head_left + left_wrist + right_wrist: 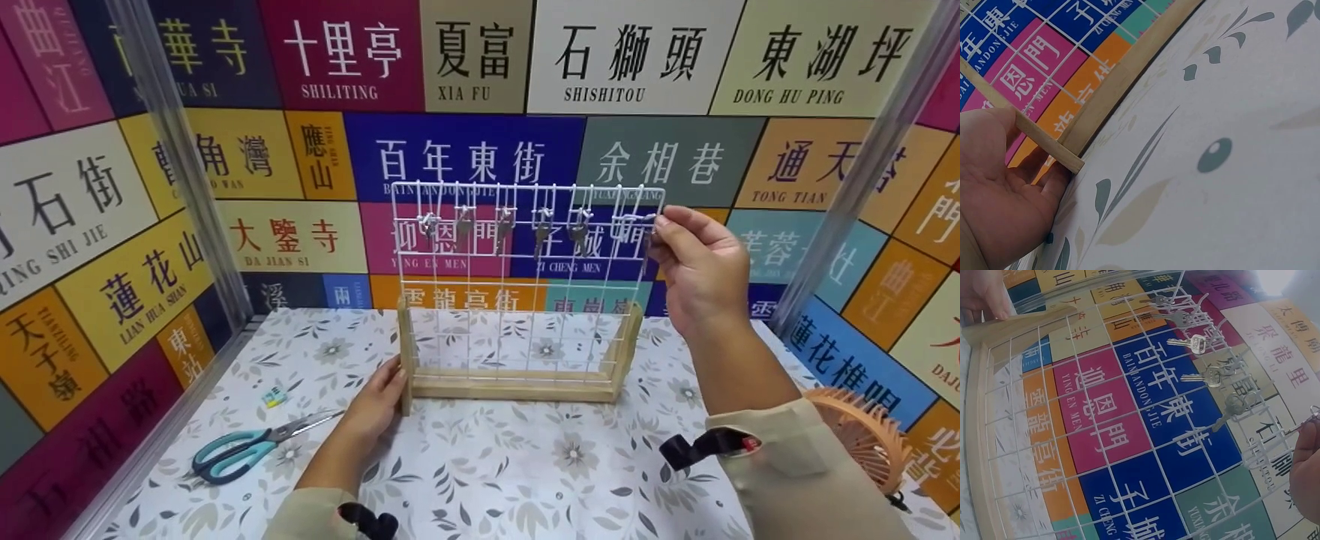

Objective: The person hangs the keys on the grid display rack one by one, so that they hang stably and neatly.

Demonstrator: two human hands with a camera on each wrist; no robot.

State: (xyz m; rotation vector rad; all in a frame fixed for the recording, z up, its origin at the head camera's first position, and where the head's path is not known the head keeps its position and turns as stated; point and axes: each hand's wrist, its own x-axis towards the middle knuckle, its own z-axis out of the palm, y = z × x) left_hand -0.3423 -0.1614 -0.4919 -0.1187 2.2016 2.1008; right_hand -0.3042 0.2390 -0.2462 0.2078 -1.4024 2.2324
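Observation:
A white wire grid rack (501,283) stands upright in a wooden base (517,391). Several silver keys (466,223) hang in a row on hooks near its top. At the rack's lower left, my left hand (384,394) grips the wooden side post (1044,138), its fingers reaching behind it. My right hand (701,259) is up at the top right corner, pinching a small metal ring (1315,410) with a key beside the last white hook (636,219). The fingertips partly hide that key. In the right wrist view, only part of the right hand (1306,472) shows.
Teal-handled scissors (234,454) lie on the floral tablecloth (480,480) at left, near a small green-and-yellow item (274,396). An orange fan-like object (862,435) stands beyond the right forearm. A wall of coloured signs (465,157) rises behind the rack.

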